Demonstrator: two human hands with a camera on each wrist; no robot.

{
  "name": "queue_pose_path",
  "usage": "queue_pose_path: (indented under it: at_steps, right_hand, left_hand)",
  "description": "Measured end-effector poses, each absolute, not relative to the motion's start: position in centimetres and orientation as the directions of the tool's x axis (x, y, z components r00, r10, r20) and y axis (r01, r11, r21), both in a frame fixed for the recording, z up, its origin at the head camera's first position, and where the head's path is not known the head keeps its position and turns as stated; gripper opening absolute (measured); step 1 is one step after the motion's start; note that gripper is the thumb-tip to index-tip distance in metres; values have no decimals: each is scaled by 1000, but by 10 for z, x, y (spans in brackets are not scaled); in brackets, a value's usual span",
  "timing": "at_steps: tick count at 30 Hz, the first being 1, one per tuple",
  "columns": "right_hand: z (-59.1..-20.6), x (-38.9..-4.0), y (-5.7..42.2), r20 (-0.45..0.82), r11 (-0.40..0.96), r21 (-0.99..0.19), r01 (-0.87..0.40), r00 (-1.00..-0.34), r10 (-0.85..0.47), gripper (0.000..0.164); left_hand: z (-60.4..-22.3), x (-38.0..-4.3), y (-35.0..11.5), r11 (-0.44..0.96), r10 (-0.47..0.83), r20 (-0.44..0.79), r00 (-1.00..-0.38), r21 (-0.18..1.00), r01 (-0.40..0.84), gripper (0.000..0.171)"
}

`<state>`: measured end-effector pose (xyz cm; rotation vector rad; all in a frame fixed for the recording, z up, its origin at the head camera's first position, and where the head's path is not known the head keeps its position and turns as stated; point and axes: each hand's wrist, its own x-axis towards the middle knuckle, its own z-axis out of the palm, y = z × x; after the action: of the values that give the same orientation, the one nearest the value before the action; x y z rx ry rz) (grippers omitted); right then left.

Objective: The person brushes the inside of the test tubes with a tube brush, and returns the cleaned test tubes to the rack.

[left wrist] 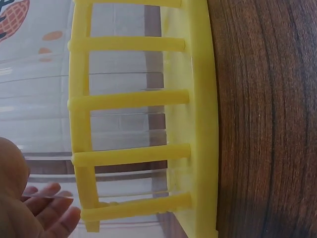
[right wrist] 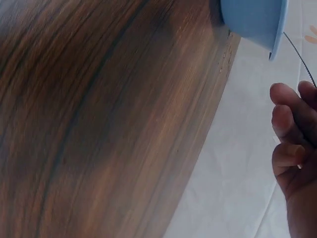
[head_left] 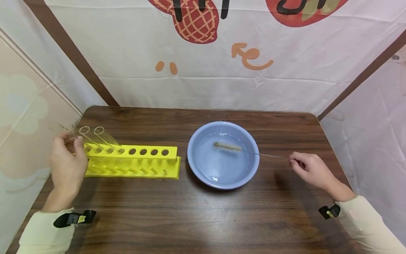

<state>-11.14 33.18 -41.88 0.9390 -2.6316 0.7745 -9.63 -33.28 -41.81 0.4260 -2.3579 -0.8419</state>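
Note:
At the left end of the yellow test tube rack (head_left: 155, 151), my left hand (head_left: 68, 162) holds a clear test tube between thumb and fingers; the glass is faint and partly hidden by the hand. Beside it, more clear test tubes (head_left: 109, 139) lean in the rack's holes. In the left wrist view, the fingers (left wrist: 54, 210) are next to the rack's pegs. My right hand (head_left: 312, 169) pinches the thin wire handle of a test tube brush (head_left: 227, 146). The brush's bristled head lies over the water in a blue basin (head_left: 191, 158).
A dark wooden table (head_left: 203, 218) carries the rack on the left and the basin near the middle. Behind it hangs a white printed cloth (head_left: 206, 88), with more cloth at both sides. Several rack holes (head_left: 143, 152) toward the right hold no tube.

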Motion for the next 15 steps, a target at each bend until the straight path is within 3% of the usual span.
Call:
queue_pose_path:
  at_steps: [7, 15]
  right_hand:
    - [-422, -107, 329, 198, 571, -705, -421, -890, -411, 28]
    - [-430, -106, 329, 61, 394, -888, -237, -910, -411, 26]
  left_hand:
    - [-415, -97, -333, 712, -526, 456, -718, 698, -79, 37]
    - [-394, -98, -328, 697, -556, 576, -600, 716, 41, 28]
